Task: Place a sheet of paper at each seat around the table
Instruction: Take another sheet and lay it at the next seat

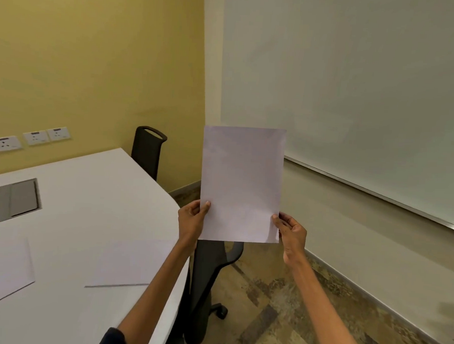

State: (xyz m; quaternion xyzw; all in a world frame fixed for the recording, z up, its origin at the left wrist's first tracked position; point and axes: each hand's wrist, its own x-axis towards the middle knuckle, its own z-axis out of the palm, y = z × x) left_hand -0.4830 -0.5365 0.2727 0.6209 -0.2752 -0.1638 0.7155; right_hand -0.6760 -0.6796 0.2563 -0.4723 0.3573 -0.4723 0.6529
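Yellow wall (pixel 95 59) far left with sockets (pixel 35 137); pale blind (pixel 356 86) right. White table (pixel 87 204) near left, black chairs (pixel 148 152) beside. Mottled brown floor (pixel 292 306).

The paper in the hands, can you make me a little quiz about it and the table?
1. True or false: both the left hand and the right hand hold the raised paper.
2. How many sheets already lie on the table?
A. none
B. two
C. five
3. Fill in: the chair at the far end of the table stands against the ____ wall.

Key:
1. True; it is held upright, off the table.
2. B: the left sheet and the sheet by the arm.
3. Yellow.
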